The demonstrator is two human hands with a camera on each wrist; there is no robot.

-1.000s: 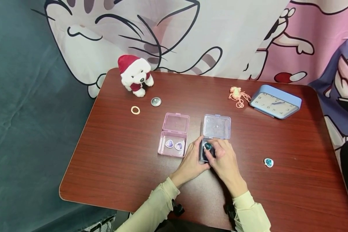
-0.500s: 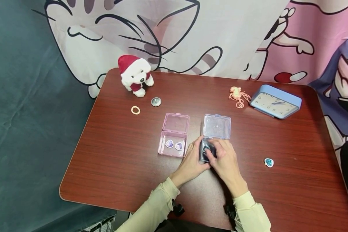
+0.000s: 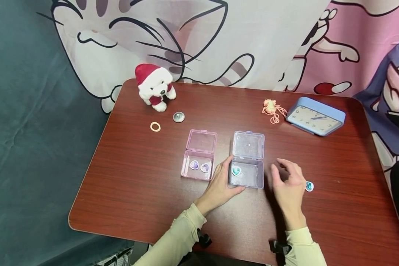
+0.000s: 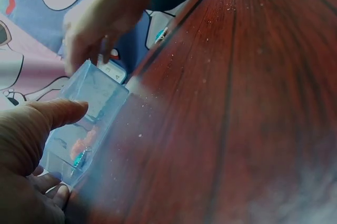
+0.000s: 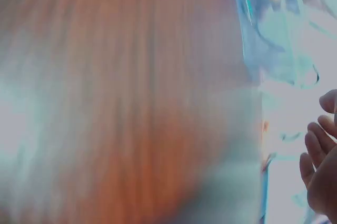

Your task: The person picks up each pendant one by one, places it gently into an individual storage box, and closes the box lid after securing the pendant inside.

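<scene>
In the head view, my left hand [image 3: 219,187] grips the left side and front corner of a clear bluish plastic box [image 3: 254,174], its lid standing back open. Inside at the left lies a teal heart-shaped gem [image 3: 236,170] with a pale rim, seen through the wall in the left wrist view as a teal gem [image 4: 80,158]. My right hand [image 3: 290,190] is off to the right of the box, fingers loosely bent and nothing visible between them. Just beyond it a second teal gem [image 3: 309,186] rests on the table, partly covered by the hand.
A pink open box [image 3: 183,170] with two purple heart gems stands left of the clear box. Further back are a plush dog [image 3: 156,87], a round metal piece [image 3: 178,117], a cream ring [image 3: 152,128], a peach corded trinket [image 3: 270,107] and a blue clock [image 3: 322,107].
My right hand has let go of the teal gem, left it in the clear box and moved right toward the other gem. The left hand stays on the box.
</scene>
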